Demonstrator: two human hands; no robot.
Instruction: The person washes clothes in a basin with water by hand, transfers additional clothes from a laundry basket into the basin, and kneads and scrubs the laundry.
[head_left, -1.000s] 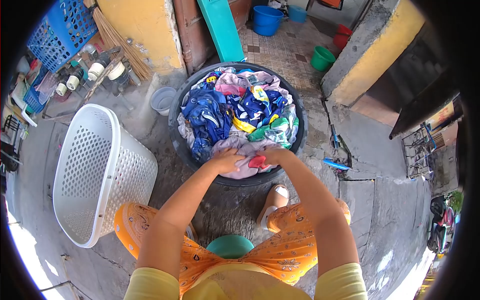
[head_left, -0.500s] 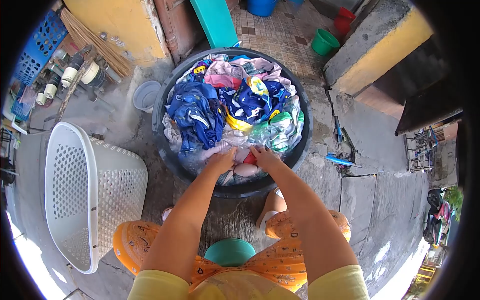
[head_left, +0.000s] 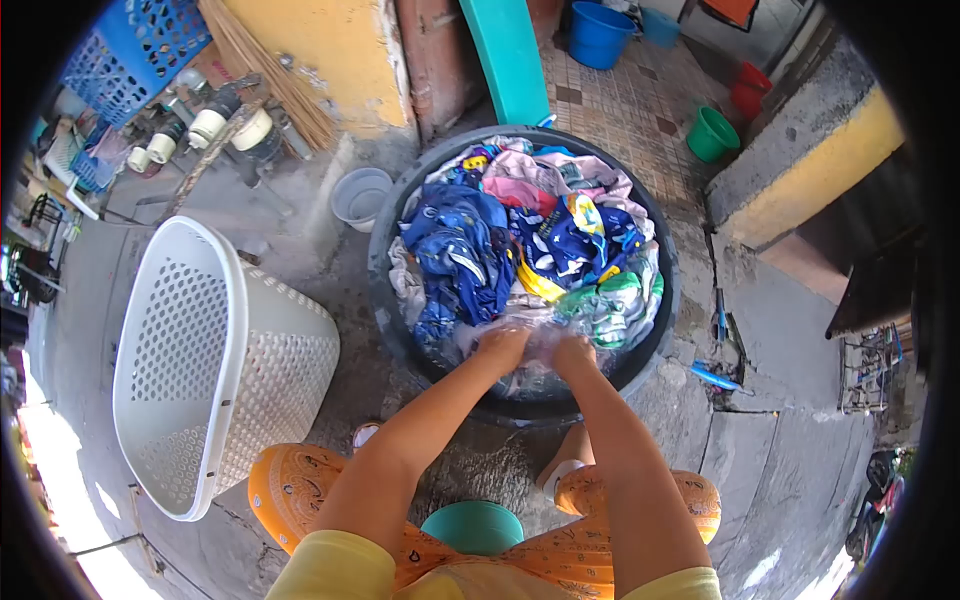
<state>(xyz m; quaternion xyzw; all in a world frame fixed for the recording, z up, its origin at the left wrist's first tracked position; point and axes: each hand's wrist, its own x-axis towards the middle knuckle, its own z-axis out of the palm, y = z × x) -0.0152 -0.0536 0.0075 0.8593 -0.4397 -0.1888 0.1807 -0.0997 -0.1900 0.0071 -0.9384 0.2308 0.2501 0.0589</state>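
A large dark grey tub point(head_left: 384, 262) in front of me is heaped with wet clothes and has water at its near side. My left hand point(head_left: 503, 347) is curled down at the near edge of the heap, on a blurred pale pink garment point(head_left: 541, 345). Close beside it, my right hand point(head_left: 573, 353) is closed on the same garment. Splashing water partly hides the fingers of both. Beyond them lie a dark blue garment point(head_left: 455, 235), a blue and yellow patterned garment point(head_left: 575, 245) and a green and white cloth point(head_left: 615, 305).
A white perforated laundry basket point(head_left: 285, 350) lies on its side at left. Behind it are a small grey basin point(head_left: 361, 196) and pipe pieces. Under me is a teal stool or pail point(head_left: 473, 527). Blue point(head_left: 600, 36) and green point(head_left: 712, 135) buckets stand on the far tiles.
Both hands have pushed lower into the water, which now splashes around them. The pink and red cloth near them is less visible. The whole view has shifted, with the tub appearing further right and lower.
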